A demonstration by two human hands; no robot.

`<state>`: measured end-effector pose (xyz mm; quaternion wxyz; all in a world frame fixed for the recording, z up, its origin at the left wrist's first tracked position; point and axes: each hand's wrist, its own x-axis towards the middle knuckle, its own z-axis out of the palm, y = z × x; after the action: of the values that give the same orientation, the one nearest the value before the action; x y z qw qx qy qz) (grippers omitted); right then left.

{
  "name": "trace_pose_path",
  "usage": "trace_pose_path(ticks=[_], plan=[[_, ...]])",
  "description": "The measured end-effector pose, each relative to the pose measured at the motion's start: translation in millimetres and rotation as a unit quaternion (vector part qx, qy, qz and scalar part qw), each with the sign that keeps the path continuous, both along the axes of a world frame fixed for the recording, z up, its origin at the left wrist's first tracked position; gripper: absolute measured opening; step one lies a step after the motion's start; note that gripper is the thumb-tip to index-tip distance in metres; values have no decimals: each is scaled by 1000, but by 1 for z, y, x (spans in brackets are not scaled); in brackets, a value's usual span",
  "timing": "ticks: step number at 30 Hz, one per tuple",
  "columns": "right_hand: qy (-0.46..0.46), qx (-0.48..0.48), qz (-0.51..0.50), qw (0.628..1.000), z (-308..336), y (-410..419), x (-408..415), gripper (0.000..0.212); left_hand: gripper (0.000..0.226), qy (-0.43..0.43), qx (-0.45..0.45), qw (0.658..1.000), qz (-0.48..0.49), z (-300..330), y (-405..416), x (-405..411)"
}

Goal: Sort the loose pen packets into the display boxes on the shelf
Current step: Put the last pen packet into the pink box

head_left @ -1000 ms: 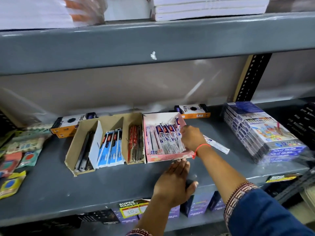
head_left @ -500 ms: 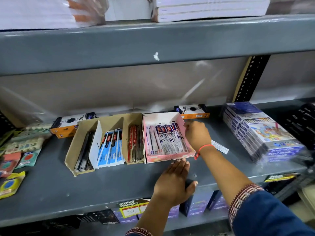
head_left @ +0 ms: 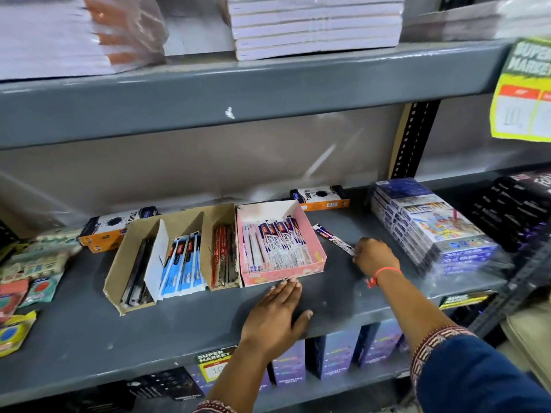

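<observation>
A pink display box (head_left: 316, 234) on the grey shelf (head_left: 89, 332) holds several white-and-purple pen packets (head_left: 277, 245). To its left stands a brown cardboard box (head_left: 125, 251) with dividers, holding dark pens, blue packets (head_left: 182, 266) and red packets (head_left: 222, 254). One loose purple pen packet (head_left: 332, 238) lies on the shelf right of the pink box. My right hand (head_left: 372, 257) pinches its near end. My left hand (head_left: 277, 317) rests flat on the shelf, fingertips touching the pink box's front wall.
A wrapped stack of colour sets (head_left: 429, 225) sits at the right, dark boxes (head_left: 518, 210) beyond it. Orange-and-white boxes (head_left: 322, 198) lie behind the display boxes. Small packets (head_left: 26, 275) crowd the left end. Stacked notebooks (head_left: 313, 25) fill the shelf above.
My right hand left the pink box's right wall and moved right and nearer, closing on the loose packet's end. The camera view shifted. My left hand stayed put.
</observation>
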<state>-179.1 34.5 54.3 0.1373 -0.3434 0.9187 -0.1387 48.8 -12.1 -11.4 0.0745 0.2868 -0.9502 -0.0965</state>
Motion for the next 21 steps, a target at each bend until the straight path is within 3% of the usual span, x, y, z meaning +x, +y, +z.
trace_pose_path(ticks=[8, 12, 14, 17, 21], plan=[[-14, -38, 2, 999, -2, -11, 3, 28, 61, 7, 7, 1000, 16, 0, -1, 6], [-114, -115, -48, 986, -1, -10, 1, 18, 61, 9, 2, 1000, 16, -1, 0, 6], [-213, -213, -92, 949, 2, -6, 4, 7, 61, 9, -9, 1000, 17, -1, 0, 6], [-394, -365, -104, 837, 12, 4, 17, 29, 61, 11, -24, 999, 19, -1, 1, 5], [-525, -408, -27, 746, 24, 24, 43, 22, 62, 12, -22, 999, 24, -1, 1, 4]])
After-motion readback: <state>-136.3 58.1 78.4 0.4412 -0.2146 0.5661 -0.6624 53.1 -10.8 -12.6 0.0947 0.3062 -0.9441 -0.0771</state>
